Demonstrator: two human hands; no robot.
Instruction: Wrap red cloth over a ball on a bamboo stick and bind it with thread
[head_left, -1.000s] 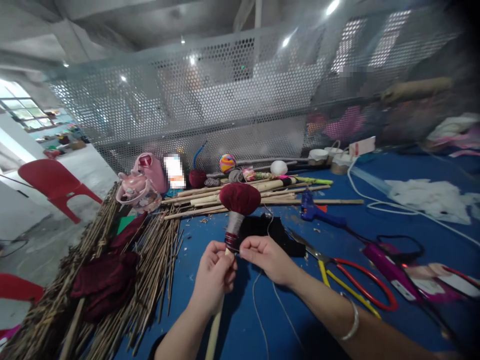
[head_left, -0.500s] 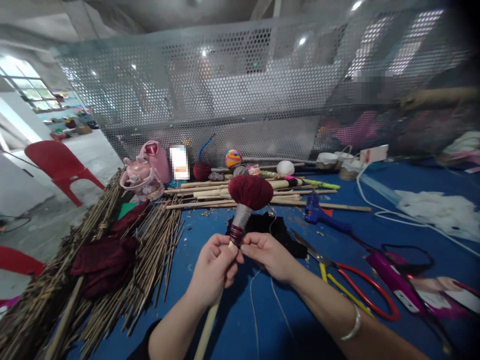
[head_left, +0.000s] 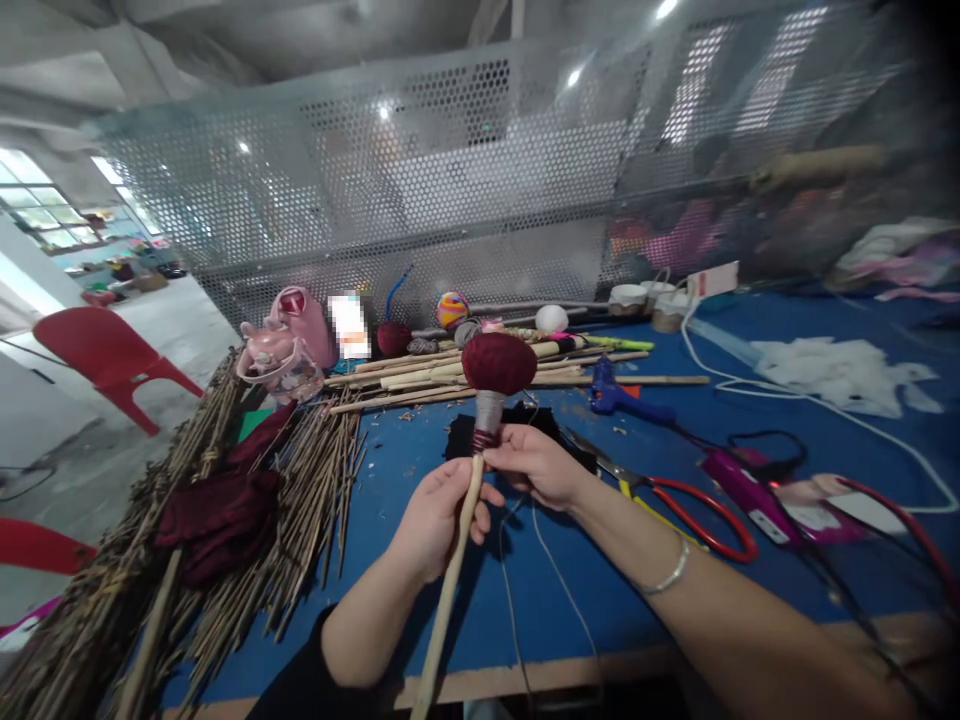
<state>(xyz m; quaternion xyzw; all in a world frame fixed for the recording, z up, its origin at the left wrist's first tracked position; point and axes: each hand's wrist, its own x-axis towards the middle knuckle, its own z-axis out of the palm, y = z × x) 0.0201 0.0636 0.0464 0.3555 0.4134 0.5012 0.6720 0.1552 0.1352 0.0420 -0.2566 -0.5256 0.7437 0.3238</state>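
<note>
A pale wooden stick [head_left: 455, 580] rises in front of me, topped by a rounded, stuffed maroon cloth head [head_left: 499, 363]. Below the head, grey wrapping [head_left: 490, 410] and several dark red turns of thread [head_left: 482, 440] bind the neck. My left hand [head_left: 429, 515] is closed round the stick just under the binding, thumb against it. My right hand [head_left: 538, 466] pinches the bound neck from the right; its fingertips are partly hidden. Thin grey string [head_left: 561, 578] hangs beneath my right hand. Black cloth [head_left: 459, 437] lies behind both hands.
Scissors with red handles [head_left: 712, 520], a blue glue gun [head_left: 619, 393] and a magenta device [head_left: 750, 495] lie to the right. Bundled twigs [head_left: 300, 520] and maroon cloth [head_left: 217, 520] occupy the left. Sticks [head_left: 427, 375] and yarn balls [head_left: 394, 338] sit behind, before a perforated metal screen [head_left: 450, 170].
The stick has turned more upright, and its lower part now shows in front of my left palm. My left fingers have loosened somewhat. The camera view has shifted, showing the table's near edge.
</note>
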